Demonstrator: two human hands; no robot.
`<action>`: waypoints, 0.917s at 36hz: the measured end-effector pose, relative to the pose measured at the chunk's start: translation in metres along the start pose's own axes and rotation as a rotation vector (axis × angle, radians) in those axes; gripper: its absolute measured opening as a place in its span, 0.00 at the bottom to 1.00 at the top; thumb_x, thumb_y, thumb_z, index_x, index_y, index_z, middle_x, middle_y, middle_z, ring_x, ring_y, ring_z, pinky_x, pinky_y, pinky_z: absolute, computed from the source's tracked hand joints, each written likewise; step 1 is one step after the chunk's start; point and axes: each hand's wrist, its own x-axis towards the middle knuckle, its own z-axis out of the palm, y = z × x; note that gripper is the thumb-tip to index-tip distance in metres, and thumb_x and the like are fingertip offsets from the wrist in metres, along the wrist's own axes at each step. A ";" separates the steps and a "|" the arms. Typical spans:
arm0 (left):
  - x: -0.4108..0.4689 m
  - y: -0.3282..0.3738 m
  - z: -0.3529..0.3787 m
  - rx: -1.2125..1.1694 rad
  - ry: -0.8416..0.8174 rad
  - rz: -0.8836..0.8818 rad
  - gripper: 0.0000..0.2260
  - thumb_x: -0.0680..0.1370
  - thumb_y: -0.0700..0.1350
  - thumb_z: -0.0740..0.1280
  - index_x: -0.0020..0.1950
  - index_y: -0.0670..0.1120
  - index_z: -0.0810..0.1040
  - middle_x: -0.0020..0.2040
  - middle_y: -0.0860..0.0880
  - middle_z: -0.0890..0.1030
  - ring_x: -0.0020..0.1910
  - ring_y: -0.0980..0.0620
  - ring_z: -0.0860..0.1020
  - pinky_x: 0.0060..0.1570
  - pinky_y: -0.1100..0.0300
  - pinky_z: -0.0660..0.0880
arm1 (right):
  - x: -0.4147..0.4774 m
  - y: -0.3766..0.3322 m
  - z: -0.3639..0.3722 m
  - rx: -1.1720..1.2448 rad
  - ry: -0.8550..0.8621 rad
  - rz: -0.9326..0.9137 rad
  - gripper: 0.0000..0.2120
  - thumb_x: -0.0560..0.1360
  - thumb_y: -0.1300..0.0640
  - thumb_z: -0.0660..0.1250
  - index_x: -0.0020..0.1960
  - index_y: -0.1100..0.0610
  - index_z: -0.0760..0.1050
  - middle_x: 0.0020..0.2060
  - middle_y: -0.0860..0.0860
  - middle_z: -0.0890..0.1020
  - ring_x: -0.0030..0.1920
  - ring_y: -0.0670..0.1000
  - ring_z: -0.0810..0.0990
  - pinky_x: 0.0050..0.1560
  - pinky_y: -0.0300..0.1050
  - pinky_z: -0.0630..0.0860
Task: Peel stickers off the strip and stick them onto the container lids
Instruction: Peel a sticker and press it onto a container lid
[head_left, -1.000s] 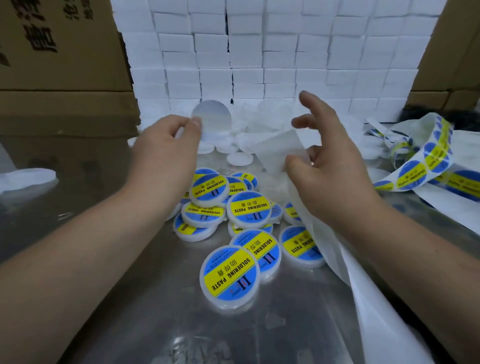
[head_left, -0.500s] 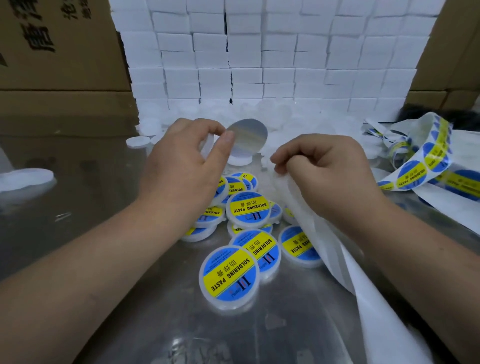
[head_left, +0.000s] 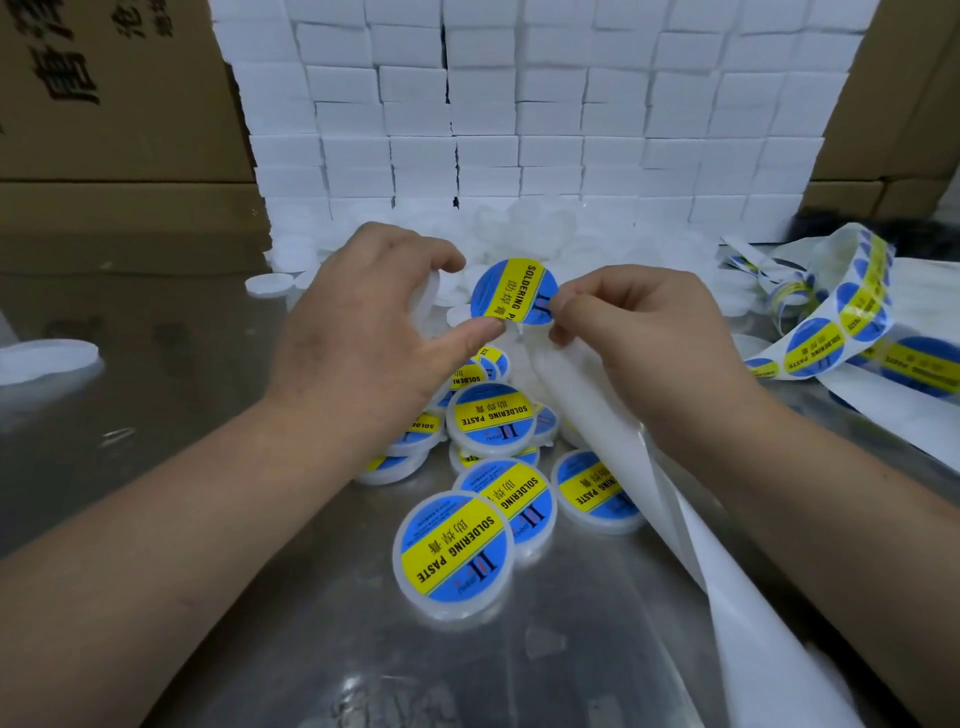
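the sticker (head_left: 514, 291), round, blue with a yellow band, is being held in the air between the two hands, its printed face toward the camera, above the far end of the pile of labelled lids (head_left: 493, 421). the right hand (head_left: 639, 332) is pinching the sticker's right edge between thumb and forefinger, so that grip is closed on the sticker. its lower fingers are curling round the bare backing strip (head_left: 587, 410), which is trailing from the hand toward the lower right corner. the left hand (head_left: 363, 332) is gripping a plain lid (head_left: 427, 296), white and on edge, in its curled fingers, and its thumb tip is touching the sticker's lower left edge. whether sticker and plain lid are touching cannot be told.

the labelled lids are lying overlapped on the metal worktop (head_left: 208, 389) below the hands. a sticker strip (head_left: 831, 332) carrying more stickers is looping on the worktop at right, well apart from the hands. a heap of white lids (head_left: 519, 223) is lying behind the hands against stacked white boxes (head_left: 519, 104). cardboard cartons (head_left: 104, 104) are standing at either side.
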 end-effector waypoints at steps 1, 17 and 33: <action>0.001 -0.001 0.001 0.010 -0.013 -0.021 0.19 0.67 0.58 0.71 0.55 0.53 0.77 0.50 0.59 0.68 0.47 0.67 0.63 0.41 0.68 0.59 | 0.001 0.000 0.000 -0.014 -0.001 -0.004 0.13 0.72 0.60 0.66 0.30 0.50 0.77 0.22 0.41 0.77 0.21 0.37 0.70 0.22 0.26 0.62; 0.011 0.006 -0.001 -1.059 -0.150 -0.655 0.14 0.80 0.41 0.52 0.47 0.48 0.76 0.48 0.46 0.76 0.40 0.48 0.77 0.32 0.63 0.76 | 0.001 0.000 0.002 -0.003 0.028 -0.060 0.14 0.73 0.62 0.65 0.30 0.50 0.75 0.21 0.41 0.74 0.23 0.37 0.69 0.25 0.26 0.61; 0.007 0.006 0.005 -1.480 -0.387 -0.695 0.16 0.81 0.52 0.51 0.49 0.48 0.77 0.49 0.43 0.83 0.50 0.44 0.82 0.46 0.49 0.79 | -0.006 -0.002 0.005 0.075 -0.315 -0.052 0.13 0.73 0.63 0.65 0.35 0.48 0.79 0.25 0.42 0.78 0.30 0.39 0.74 0.35 0.30 0.70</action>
